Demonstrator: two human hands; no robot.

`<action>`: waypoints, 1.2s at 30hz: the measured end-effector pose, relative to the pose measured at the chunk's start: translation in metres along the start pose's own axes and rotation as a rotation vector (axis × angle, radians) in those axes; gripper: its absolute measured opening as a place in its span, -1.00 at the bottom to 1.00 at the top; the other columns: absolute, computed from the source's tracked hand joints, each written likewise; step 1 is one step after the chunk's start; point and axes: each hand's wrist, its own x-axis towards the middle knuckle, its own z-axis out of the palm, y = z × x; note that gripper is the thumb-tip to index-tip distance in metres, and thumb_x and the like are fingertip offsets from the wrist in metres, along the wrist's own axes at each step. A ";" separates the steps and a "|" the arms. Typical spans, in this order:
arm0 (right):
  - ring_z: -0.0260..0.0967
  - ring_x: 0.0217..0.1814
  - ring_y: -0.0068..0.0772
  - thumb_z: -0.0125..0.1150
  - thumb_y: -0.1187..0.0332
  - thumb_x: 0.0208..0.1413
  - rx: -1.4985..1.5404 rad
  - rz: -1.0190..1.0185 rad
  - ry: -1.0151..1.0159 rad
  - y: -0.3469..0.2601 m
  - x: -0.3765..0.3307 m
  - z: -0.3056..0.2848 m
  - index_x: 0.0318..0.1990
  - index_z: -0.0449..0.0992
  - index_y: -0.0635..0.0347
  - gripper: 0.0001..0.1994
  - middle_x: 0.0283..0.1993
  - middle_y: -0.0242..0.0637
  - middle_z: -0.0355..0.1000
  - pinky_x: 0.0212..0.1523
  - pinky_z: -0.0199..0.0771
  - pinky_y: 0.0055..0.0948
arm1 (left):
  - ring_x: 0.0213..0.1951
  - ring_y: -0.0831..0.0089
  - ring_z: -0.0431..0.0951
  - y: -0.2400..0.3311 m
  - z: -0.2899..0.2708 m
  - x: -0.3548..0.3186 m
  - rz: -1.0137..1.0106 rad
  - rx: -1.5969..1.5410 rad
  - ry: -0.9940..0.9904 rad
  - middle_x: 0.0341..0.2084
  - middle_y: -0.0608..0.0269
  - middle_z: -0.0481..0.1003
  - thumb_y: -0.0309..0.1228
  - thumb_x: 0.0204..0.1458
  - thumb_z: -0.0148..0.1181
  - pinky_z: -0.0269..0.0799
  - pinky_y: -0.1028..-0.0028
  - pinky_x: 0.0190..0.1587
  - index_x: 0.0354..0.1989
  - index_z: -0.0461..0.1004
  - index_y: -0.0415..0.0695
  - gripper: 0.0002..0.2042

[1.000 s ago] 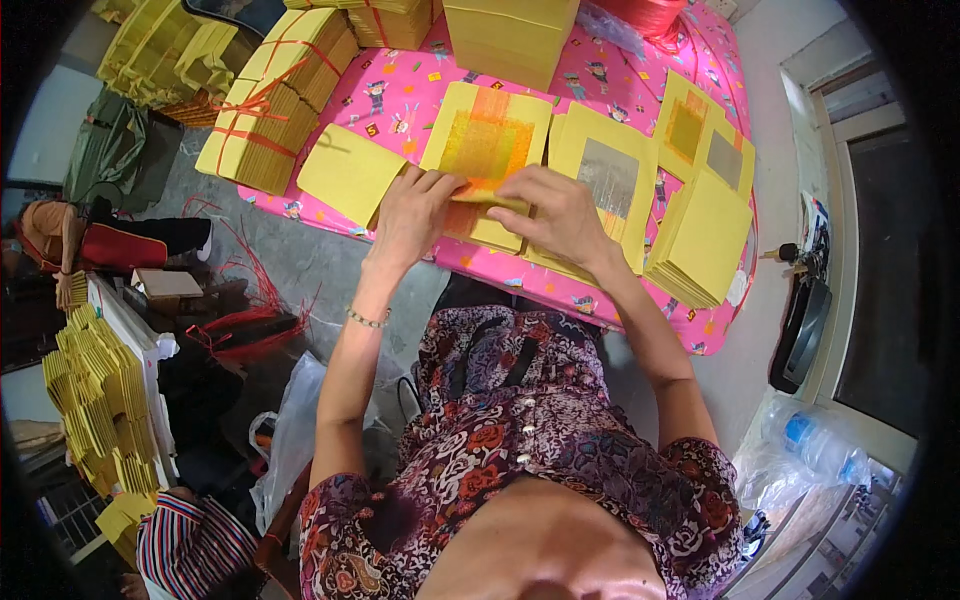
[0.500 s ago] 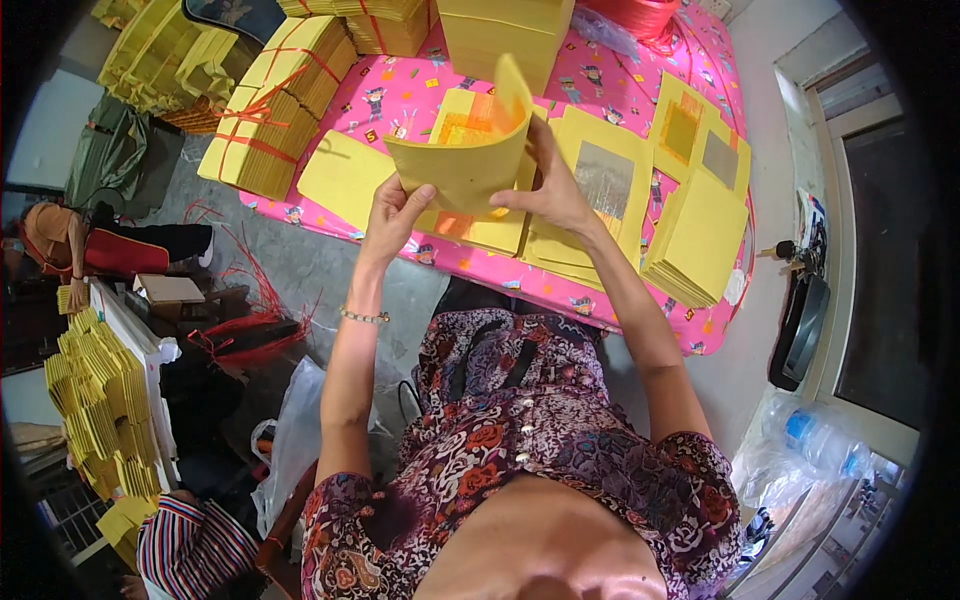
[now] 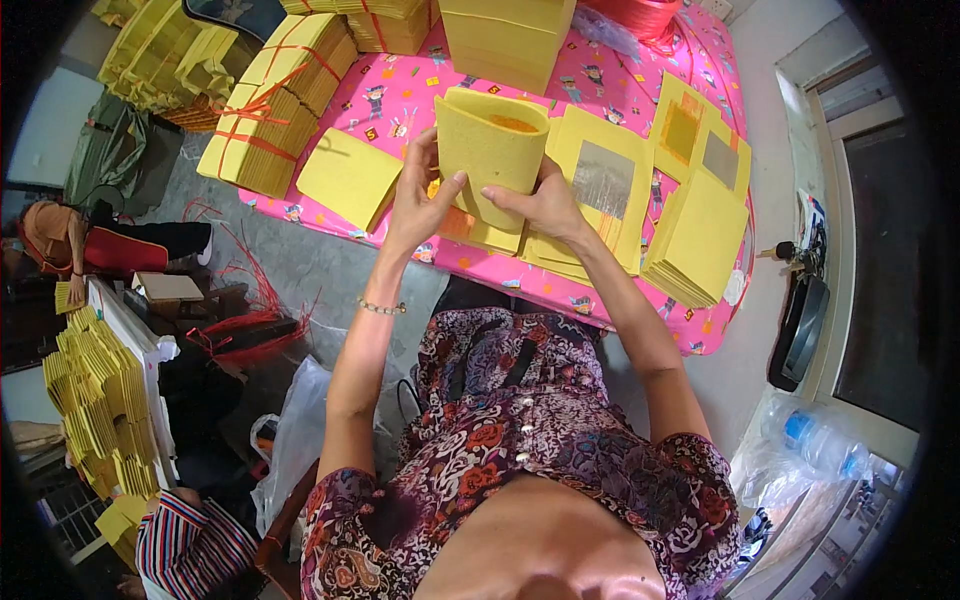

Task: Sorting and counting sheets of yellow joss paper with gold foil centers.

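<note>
A curled yellow sheaf of paper (image 3: 490,165), with an orange patch inside its upper opening, is held upright above the near edge of the pink, cartoon-printed counter (image 3: 400,85). Its left side is clamped by the left hand (image 3: 425,200) and its right side by the right hand (image 3: 548,205), with both thumbs pressed on its front.

The middle of the counter is partly covered by a yellow stack with a silver rectangle (image 3: 605,180). Its left portion is occupied by a flat yellow sheet (image 3: 347,180) and a thick yellow paper bundle tied with red strips (image 3: 262,125); its right portion, by a plain yellow paper stack (image 3: 700,240). At its far edge a tall yellow paper block (image 3: 505,50) and a coil of red plastic (image 3: 640,18) are set.

Left of the counter, the grey floor (image 3: 330,275) is littered with red plastic strips (image 3: 260,290), and a person in a striped top (image 3: 195,540) is partly seen. To its right, a dark-paned window (image 3: 880,240) is framed in pale material.
</note>
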 end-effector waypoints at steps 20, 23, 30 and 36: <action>0.40 -0.03 -0.42 0.23 0.27 0.06 0.463 0.299 0.091 -0.002 0.008 -0.015 0.04 0.30 0.43 -0.52 -0.04 -0.14 0.40 -0.01 0.41 -0.46 | 0.07 0.44 0.33 0.049 0.021 0.022 -0.556 -0.270 0.007 0.05 0.13 0.33 -0.37 0.19 -0.08 0.23 0.52 0.10 0.21 0.11 -0.30 -0.56; 0.37 0.02 -0.42 0.22 0.28 0.07 0.490 0.316 0.072 -0.004 0.006 -0.016 0.06 0.29 0.41 -0.52 0.00 -0.16 0.39 0.03 0.38 -0.46 | 0.07 0.40 0.33 0.055 0.022 0.022 -0.574 -0.260 -0.008 0.05 0.05 0.33 -0.41 0.19 -0.12 0.21 0.45 0.12 0.19 0.10 -0.32 -0.58; 0.30 0.11 -0.41 0.19 0.31 0.10 0.440 0.260 0.052 -0.005 0.006 -0.016 0.12 0.22 0.37 -0.51 0.07 -0.18 0.33 0.12 0.31 -0.43 | 0.05 0.36 0.37 0.035 0.014 0.022 -0.551 -0.314 -0.061 0.04 0.03 0.34 -0.47 0.15 -0.07 0.28 0.44 0.07 0.18 0.11 -0.33 -0.57; 0.32 0.09 -0.43 0.15 0.30 0.12 0.382 0.229 0.011 -0.006 0.008 -0.019 0.11 0.22 0.39 -0.52 0.08 -0.17 0.33 0.09 0.35 -0.46 | 0.05 0.33 0.38 0.037 0.017 0.025 -0.556 -0.334 -0.039 0.04 0.01 0.33 -0.52 0.12 -0.05 0.29 0.42 0.07 0.20 0.07 -0.33 -0.55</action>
